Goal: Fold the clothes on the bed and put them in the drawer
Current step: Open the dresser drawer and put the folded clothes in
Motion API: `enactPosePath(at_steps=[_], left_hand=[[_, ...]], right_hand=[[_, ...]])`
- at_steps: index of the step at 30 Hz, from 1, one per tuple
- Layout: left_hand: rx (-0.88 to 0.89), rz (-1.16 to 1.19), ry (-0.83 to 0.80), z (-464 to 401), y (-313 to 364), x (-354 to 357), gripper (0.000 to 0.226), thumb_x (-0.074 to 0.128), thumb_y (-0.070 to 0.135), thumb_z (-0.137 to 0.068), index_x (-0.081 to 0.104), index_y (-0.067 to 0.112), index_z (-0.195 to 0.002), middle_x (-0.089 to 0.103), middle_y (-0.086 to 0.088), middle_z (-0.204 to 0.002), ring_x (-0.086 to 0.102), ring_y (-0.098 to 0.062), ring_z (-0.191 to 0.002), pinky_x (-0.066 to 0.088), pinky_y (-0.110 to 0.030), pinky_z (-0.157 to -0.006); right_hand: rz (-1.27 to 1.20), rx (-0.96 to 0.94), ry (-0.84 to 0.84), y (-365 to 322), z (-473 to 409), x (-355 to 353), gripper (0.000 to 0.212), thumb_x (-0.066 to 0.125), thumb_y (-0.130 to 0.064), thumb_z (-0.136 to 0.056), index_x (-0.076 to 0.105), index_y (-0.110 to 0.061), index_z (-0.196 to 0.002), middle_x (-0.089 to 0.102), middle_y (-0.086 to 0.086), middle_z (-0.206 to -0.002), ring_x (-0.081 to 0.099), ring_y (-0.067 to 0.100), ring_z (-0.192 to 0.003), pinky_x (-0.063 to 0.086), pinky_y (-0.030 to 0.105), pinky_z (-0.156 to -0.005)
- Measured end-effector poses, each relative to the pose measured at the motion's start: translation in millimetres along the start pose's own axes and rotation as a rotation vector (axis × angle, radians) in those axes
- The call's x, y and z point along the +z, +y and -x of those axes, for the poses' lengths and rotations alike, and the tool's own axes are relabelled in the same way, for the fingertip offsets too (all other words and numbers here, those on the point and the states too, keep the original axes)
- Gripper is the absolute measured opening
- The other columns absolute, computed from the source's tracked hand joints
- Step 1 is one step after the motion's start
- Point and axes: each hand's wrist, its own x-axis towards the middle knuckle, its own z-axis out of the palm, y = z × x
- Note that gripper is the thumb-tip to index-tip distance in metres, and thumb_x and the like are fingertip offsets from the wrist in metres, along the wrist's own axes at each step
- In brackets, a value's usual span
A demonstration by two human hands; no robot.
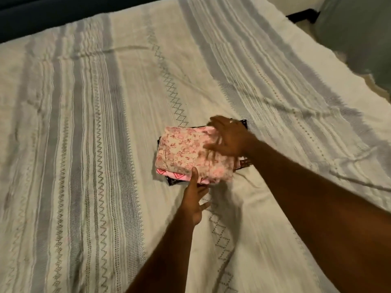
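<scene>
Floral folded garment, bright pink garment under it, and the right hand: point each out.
Floral folded garment [182, 149]: head view, top face.
Bright pink garment [169, 176]: head view, exposed near edge.
Right hand [229, 138]: head view, back of hand.

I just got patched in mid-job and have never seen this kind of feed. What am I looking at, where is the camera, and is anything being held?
There is no machine here: a person works with two bare hands. The single picture comes from a camera worn on their head, looking forward and down. Below is a bed under a cream bedspread with grey woven stripes. On it sits a small stack of folded clothes: a pink floral piece on top, a brighter pink one under it, something dark at the bottom. The right hand lies with spread fingers on the stack's far right end, blurred by motion. The left hand reaches to the near edge, one finger touching it. Neither has a closed grip on anything. No drawer is in view.
</scene>
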Motion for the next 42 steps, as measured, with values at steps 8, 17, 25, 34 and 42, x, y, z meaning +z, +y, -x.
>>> enactPosePath(at_steps=[8,17,25,34,42], left_hand=[[0.071,0.127,0.021,-37.6,-15.4,-14.1,0.056,0.059,0.072,-0.073,0.073,0.031,-0.108,0.073,-0.003,-0.108,0.063,-0.020,-0.102,0.040,-0.039,-0.086],[0.085,0.190,-0.015,-34.7,-23.0,-17.9,0.070,0.055,0.073,-0.077,0.064,0.026,-0.128,0.070,-0.006,-0.109,0.061,-0.028,-0.100,0.049,-0.039,-0.084],[0.160,0.168,-0.035,8.0,-55.7,-28.7,0.095,0.081,0.069,-0.066,0.043,0.038,-0.147,0.058,0.001,-0.143,0.056,-0.027,-0.130,0.049,-0.052,-0.104],[0.181,-0.126,-0.109,93.0,-114.1,-53.6,0.081,0.086,0.052,-0.065,0.052,0.039,-0.137,0.065,-0.001,-0.134,0.063,-0.026,-0.120,0.054,-0.055,-0.096],[0.201,-0.364,-0.397,192.2,-165.8,-2.9,0.067,0.085,0.032,-0.076,0.054,0.026,-0.135,0.071,-0.005,-0.123,0.068,-0.028,-0.113,0.059,-0.049,-0.087]], right_hand=[[-0.149,0.195,-0.360,16.5,-90.1,43.6,0.117,0.056,-0.094,-0.061,0.024,-0.032,-0.155,0.024,0.001,-0.164,0.028,0.028,-0.148,0.028,0.053,-0.118],[-0.005,0.342,-0.453,-1.9,-62.8,37.1,0.107,0.038,-0.100,-0.065,0.056,-0.019,-0.133,0.060,0.007,-0.136,0.053,0.031,-0.127,0.020,0.053,-0.114],[-0.593,0.446,-0.394,-16.2,61.0,69.7,0.099,0.066,-0.092,-0.054,0.056,-0.029,-0.130,0.067,-0.006,-0.122,0.066,0.018,-0.104,0.054,0.040,-0.097],[-1.307,0.564,-0.081,-75.4,236.3,114.1,0.093,0.090,-0.048,-0.066,0.043,-0.026,-0.144,0.066,-0.005,-0.130,0.065,0.014,-0.117,0.054,0.046,-0.101],[-1.375,0.753,0.396,-111.5,412.4,107.1,0.092,0.090,-0.057,-0.064,0.044,-0.036,-0.141,0.064,-0.011,-0.132,0.064,0.013,-0.119,0.052,0.048,-0.101]])
